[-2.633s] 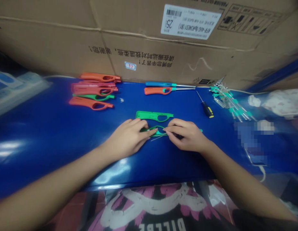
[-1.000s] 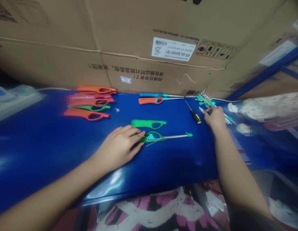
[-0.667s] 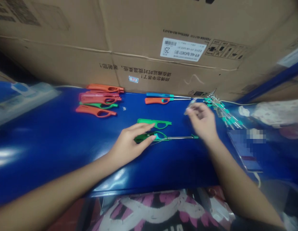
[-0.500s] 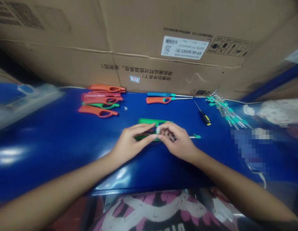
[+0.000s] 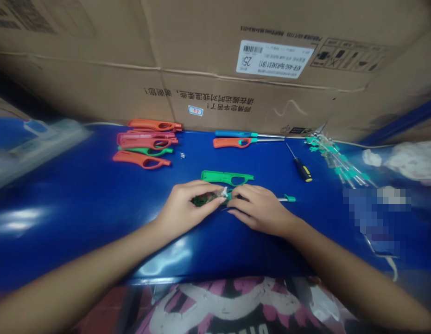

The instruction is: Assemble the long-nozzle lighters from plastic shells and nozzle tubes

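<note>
On the blue table [image 5: 79,204] lies an open green lighter body [image 5: 205,199] with a metal tube ending in a teal tip [image 5: 289,198]. My left hand [image 5: 187,207] presses on its handle end. My right hand [image 5: 259,208] pinches a small clear part [image 5: 224,191] at the body's middle, fingertips meeting those of the left hand. Just behind the hands lies a separate green half shell [image 5: 226,177].
Orange, pink and green shells [image 5: 145,144] are piled at the back left. A blue and an orange finished lighter [image 5: 236,139] lie by the cardboard box [image 5: 215,69]. A yellow-black screwdriver [image 5: 301,166] and a heap of teal-tipped tubes [image 5: 335,157] sit to the right.
My right hand reached out to the heap of tubes at the right, came back with a small clear part and now holds it at the green body. My left hand stayed on the body.
</note>
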`<state>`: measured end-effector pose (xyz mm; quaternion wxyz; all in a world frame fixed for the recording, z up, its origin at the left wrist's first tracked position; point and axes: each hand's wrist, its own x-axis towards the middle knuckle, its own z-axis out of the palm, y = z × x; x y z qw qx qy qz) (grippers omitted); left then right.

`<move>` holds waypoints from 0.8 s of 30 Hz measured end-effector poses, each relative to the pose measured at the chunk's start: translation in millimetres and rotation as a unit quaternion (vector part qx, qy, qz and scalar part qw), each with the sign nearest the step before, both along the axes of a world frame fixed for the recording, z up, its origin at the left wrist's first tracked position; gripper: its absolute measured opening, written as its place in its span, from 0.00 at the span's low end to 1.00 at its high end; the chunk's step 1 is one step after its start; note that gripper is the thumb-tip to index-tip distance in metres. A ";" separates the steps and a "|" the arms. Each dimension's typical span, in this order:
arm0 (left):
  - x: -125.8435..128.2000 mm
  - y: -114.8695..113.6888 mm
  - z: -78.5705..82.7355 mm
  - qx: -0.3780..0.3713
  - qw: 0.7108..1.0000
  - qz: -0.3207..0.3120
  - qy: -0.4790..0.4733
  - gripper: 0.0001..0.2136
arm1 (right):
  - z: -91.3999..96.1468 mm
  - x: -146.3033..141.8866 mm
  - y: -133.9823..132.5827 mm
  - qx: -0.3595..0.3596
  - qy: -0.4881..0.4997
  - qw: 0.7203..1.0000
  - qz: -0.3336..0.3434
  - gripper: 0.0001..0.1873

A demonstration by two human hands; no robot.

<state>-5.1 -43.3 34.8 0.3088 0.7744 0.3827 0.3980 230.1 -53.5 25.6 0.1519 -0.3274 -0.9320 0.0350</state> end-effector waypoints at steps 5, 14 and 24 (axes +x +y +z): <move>-0.9 1.9 -1.0 -0.031 0.999 0.001 0.016 0.07 | -1.4 -0.8 1.9 -0.012 0.002 1.000 0.003 0.11; -5.8 8.3 -3.3 -0.080 0.995 -0.033 0.041 0.08 | 1.8 3.9 5.4 -0.215 0.220 0.947 -0.095 0.05; -5.3 8.8 -6.4 -0.091 0.993 -0.049 0.055 0.08 | -0.5 -0.3 11.9 -0.315 0.326 0.883 -0.125 0.10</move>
